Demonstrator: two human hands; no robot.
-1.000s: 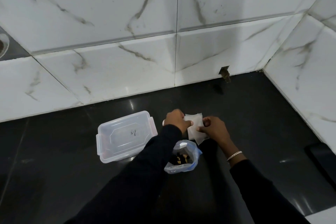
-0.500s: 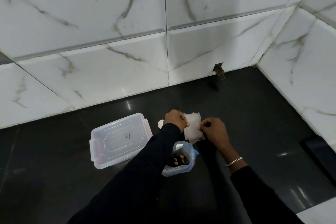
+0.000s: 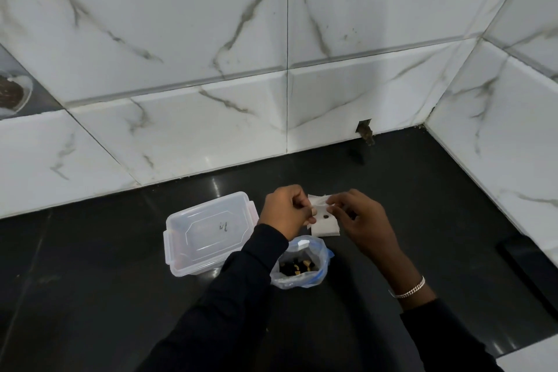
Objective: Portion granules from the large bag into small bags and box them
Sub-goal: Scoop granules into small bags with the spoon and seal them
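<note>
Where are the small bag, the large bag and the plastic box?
small bag (image 3: 325, 226), head view, lower white face.
large bag (image 3: 297, 280), head view, front wall.
plastic box (image 3: 210, 229), head view, middle of its lid.

Left hand (image 3: 283, 212), right hand (image 3: 360, 222): pinch grips

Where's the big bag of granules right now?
In the head view, the big bag sits open on the black counter, just right of the box.
</note>
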